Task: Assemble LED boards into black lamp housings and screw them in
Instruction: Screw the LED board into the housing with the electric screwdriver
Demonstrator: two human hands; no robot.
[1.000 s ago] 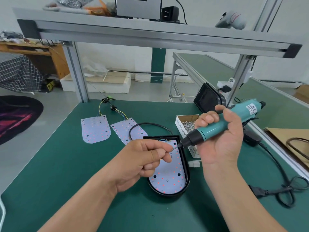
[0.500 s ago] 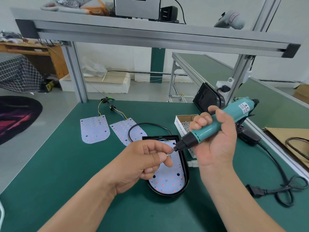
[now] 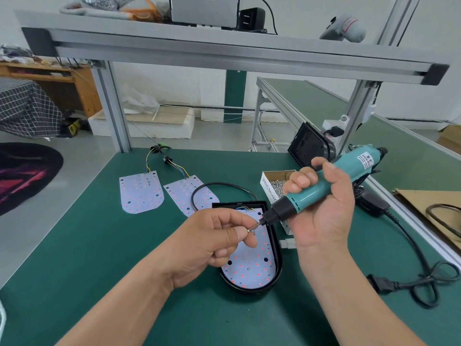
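Left hand (image 3: 212, 243) pinched a screw (image 3: 249, 230) against the bit (image 3: 256, 224); right hand (image 3: 324, 221), gripping the screwdriver (image 3: 324, 188), had lowered; driving seemed next.

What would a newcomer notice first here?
Centre frame, the right hand grips a teal electric screwdriver while the left hand pinches a small screw at its bit tip. Just beneath them, a black lamp housing holds an LED board dotted red. A spare LED board and a second spare board lie back left on the green mat.
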